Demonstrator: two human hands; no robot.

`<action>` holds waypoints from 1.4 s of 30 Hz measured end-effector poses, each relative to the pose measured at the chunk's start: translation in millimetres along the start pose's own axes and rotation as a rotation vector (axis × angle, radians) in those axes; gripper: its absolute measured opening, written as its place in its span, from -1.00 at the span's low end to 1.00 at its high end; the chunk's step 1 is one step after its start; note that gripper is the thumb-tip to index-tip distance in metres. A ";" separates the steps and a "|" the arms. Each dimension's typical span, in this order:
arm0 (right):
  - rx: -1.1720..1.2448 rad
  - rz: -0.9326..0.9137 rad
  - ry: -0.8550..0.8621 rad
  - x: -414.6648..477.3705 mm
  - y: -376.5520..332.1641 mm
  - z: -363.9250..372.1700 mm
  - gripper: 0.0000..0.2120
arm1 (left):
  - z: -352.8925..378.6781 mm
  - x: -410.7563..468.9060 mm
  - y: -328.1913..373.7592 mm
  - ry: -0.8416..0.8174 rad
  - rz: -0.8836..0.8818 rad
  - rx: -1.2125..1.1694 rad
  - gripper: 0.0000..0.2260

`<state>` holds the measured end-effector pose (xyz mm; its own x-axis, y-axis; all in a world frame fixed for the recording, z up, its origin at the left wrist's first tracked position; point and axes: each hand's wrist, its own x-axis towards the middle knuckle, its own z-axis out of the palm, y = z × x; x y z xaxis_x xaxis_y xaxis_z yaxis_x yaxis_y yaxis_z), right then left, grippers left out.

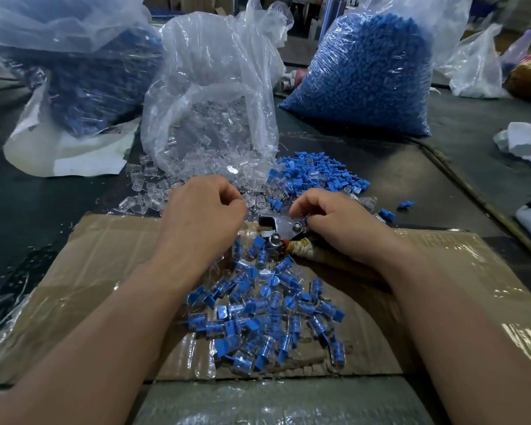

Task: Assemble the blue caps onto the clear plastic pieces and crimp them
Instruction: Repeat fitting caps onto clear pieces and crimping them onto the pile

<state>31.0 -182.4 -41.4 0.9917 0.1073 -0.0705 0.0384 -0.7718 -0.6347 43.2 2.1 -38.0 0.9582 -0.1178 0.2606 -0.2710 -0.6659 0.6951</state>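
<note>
The fingers point(295, 209) of your right hand point(334, 217) pinch the crimping tool point(277, 226) at its head. Your left hand point(203, 208) curls just left of it, and I cannot tell if it holds anything. Clear plastic pieces point(154, 191) and blue caps point(316, 176) lie just beyond the tool, with capped pieces point(264, 311) heaped on its near side.

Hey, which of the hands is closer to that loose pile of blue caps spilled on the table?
Right. The right hand sits just in front of the loose blue caps; the left hand is further left, in front of the clear pieces.
</note>
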 end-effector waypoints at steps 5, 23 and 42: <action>0.085 0.011 -0.005 -1.6 -0.8 -2.2 -0.68 | 0.1 -0.3 0.0 -0.001 -0.009 0.003 -0.76; 0.210 -0.045 0.447 -5.0 -3.8 0.3 -0.79 | -2.8 -0.6 1.8 -0.040 -0.090 -0.201 -0.82; 0.340 -0.296 0.466 -23.1 -38.4 19.6 -0.73 | -1.1 -4.2 6.9 -0.204 -0.019 -0.530 -0.88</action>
<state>4.3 -142.9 -30.6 0.8973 -0.0570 0.4376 0.3534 -0.5013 -0.7899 37.2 -1.2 -33.5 0.9475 -0.2844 0.1463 -0.2117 -0.2148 0.9534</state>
